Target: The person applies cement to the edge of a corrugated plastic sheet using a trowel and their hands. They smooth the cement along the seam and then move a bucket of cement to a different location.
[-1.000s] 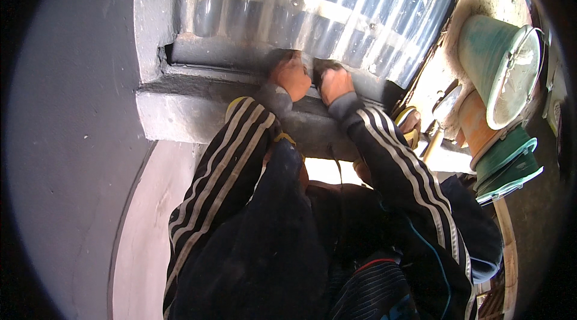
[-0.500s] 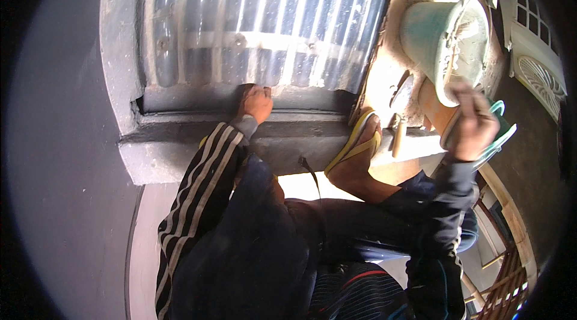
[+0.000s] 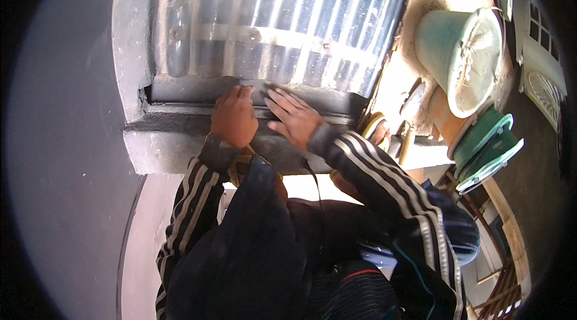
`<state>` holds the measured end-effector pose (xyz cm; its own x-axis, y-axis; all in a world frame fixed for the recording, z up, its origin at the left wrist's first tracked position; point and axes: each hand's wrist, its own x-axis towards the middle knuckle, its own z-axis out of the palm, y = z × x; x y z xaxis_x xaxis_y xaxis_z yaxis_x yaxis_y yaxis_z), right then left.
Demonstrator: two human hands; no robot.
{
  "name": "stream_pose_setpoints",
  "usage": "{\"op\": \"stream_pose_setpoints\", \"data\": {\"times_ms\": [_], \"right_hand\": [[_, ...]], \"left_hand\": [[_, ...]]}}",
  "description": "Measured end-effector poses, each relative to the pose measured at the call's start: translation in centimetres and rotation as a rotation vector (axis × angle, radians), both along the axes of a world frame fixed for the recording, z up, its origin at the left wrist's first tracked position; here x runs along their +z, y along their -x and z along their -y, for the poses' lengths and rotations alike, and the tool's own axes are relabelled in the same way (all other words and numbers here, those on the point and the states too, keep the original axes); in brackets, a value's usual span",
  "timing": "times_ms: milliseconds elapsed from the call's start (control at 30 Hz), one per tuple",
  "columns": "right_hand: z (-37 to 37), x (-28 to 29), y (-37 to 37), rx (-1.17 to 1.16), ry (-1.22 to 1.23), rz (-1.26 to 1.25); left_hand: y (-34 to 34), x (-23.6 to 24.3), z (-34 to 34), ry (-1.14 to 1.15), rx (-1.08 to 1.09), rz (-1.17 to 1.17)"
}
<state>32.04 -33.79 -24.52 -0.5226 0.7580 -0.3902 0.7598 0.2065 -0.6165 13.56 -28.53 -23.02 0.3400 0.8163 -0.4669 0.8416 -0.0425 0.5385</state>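
A clear corrugated roofing sheet (image 3: 270, 19) slopes down to a grey ledge (image 3: 162, 145). At its lower edge, a dark grey strip (image 3: 186, 91) runs along the joint. My left hand (image 3: 234, 118) lies on this strip, fingers pointing at the sheet and close together, their tips partly hidden. Beside it, my right hand (image 3: 294, 118) reaches across with fingers stretched and somewhat apart, touching the strip just below the sheet. A dark patch shows between the hands; what it is I cannot make out. Right of them lies a trowel (image 3: 408, 142) with a wooden handle.
A pale green bucket (image 3: 442, 37) lies tipped at the upper right, its inside crusted. Below it are an orange container (image 3: 446, 118) and green containers (image 3: 487, 145). A dark wall (image 3: 66, 109) rises on the left. My sandalled foot (image 3: 380, 130) rests near the trowel.
My right hand has come from beside the buckets over to the joint next to my left hand. The left hand has shifted slightly left and its fingers look flatter. The view has tilted a little.
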Motion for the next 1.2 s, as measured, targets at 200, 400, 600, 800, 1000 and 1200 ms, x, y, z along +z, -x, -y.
{"op": "stream_pose_setpoints", "data": {"times_ms": [200, 400, 600, 800, 1000, 1200], "right_hand": [[-1.1, -3.8, 1.0, 0.015, 0.291, 0.22], [4.0, -3.4, -7.3, -0.5, 0.367, 0.493], [0.8, -7.7, -2.1, -0.814, 0.653, 0.824], [-2.3, -7.4, 12.4, -0.145, 0.356, -0.046], [-1.4, -4.7, 0.5, -0.118, 0.215, 0.197], [1.2, -5.5, -2.5, -0.709, 0.545, 0.786]], "left_hand": [[1.5, 0.5, 1.6, -0.304, 0.106, 0.038], [1.3, 0.8, 1.9, -0.365, 0.187, 0.02], [1.0, 0.5, 1.4, -0.375, 0.216, 0.079], [1.6, 1.4, 1.8, -0.571, 0.433, 0.181], [2.1, 0.8, 2.4, -0.615, 0.478, 0.241], [1.9, 1.4, 1.9, -0.597, 0.485, 0.22]]}}
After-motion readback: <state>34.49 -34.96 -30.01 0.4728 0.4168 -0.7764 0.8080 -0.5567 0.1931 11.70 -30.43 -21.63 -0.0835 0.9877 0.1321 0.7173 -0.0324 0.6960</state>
